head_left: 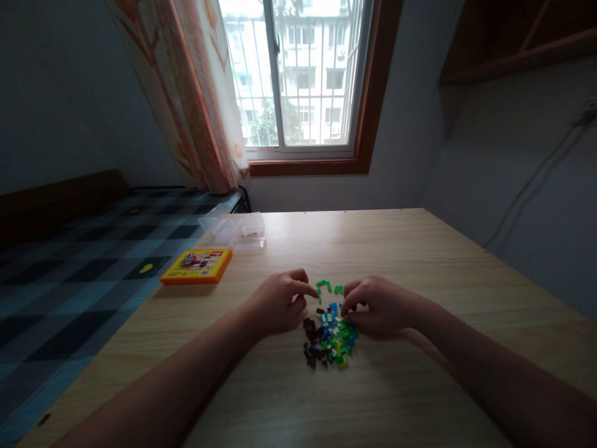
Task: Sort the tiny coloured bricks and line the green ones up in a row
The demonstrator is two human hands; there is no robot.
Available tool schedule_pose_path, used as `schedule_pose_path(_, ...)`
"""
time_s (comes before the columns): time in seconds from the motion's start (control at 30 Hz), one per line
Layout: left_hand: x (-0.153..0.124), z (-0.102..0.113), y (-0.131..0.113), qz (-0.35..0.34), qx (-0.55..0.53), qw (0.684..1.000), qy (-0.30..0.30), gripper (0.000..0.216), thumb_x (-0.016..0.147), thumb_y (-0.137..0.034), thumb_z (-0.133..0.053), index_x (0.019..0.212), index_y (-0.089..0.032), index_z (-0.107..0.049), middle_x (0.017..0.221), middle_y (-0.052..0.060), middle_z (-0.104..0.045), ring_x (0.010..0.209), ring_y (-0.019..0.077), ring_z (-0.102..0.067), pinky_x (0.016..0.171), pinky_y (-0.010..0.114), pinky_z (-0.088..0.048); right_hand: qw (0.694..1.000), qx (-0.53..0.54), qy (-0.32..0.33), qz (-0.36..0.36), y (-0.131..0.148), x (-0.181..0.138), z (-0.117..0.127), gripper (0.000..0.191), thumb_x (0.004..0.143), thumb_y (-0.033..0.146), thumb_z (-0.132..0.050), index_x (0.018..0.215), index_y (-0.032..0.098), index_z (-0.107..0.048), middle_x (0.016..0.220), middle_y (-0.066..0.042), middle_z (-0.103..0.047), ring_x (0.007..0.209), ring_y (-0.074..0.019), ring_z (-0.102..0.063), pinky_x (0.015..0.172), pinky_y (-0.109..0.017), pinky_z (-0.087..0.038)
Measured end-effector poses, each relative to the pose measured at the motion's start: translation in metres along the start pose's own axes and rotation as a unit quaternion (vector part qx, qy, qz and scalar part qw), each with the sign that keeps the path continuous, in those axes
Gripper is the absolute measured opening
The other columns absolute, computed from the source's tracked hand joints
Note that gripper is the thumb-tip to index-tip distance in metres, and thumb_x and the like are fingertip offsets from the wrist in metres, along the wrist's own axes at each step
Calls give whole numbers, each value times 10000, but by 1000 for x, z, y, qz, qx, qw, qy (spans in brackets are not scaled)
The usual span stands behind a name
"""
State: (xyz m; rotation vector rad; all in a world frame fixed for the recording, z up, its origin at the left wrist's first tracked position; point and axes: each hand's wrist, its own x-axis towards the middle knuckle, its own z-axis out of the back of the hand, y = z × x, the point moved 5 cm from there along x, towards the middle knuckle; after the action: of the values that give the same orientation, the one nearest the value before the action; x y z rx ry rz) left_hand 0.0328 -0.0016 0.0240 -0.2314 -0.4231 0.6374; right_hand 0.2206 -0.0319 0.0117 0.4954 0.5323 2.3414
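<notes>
A pile of small building bricks [342,339] in green, blue, white, yellow and dark brown lies on the wooden table. The brown bricks [311,336] are mostly on its left side. Beyond the pile are a few green bricks [321,283] set apart. My left hand [282,300] is left of these, its index finger stretched out to a small green brick and the other fingers loosely curled, holding nothing visible. At the pile's right edge, my right hand [373,305] has thumb and fingertips brought together in a pinch. Whatever sits between those fingertips is too small to make out.
An orange and yellow box [198,266] lies at the table's left edge. Behind it stands an open clear plastic container [240,230]. A bed with a checked cover [88,280] adjoins the table on the left. The wooden table [373,242] reaches toward a window.
</notes>
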Motion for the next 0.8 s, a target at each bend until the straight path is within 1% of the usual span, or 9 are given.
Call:
schedule_pose_path(0.1,0,-3,-1,-1,-1,1000,27,424,706,-72,-497,942,-283,-780,900,6,-635,673,106,-576,655,236,-459,1000,-12,9,-4,0,0,-2,154,798,190,-651,876,221,-781,786,-11,-684,647,-110,-582,602,-209,-405)
schedule_pose_path(0.23,1,-10,1,-3,29,998,55,413,745,-101,-507,1004,-292,-767,935,15,-651,750,137,-620,726,265,-488,1000,-24,9,-11,0,1,-3,138,819,211,-647,859,215,-780,752,-4,-666,617,-98,-558,579,-203,-384)
schedule_pose_path(0.4,2,-12,5,0,48,998,39,469,769,-93,-483,1131,-276,-720,1005,32,-659,794,151,-636,758,285,-509,1000,-23,3,-12,1,1,1,132,829,192,-643,841,205,-774,753,-6,-667,609,-91,-543,581,-204,-379)
schedule_pose_path(0.63,1,-10,1,-7,38,999,20,460,756,-79,-485,1095,-269,-730,1007,26,-662,772,141,-636,755,274,-508,1000,-1,26,-5,2,-1,1,232,757,138,-645,927,224,-777,852,-22,-706,686,-126,-598,632,-225,-423)
schedule_pose_path(0.8,2,-9,2,-3,35,999,21,433,763,-84,-480,1058,-264,-740,985,24,-665,762,138,-635,747,270,-503,999,-9,37,-7,2,0,-1,249,755,135,-634,934,230,-777,853,-21,-709,684,-127,-602,635,-226,-426)
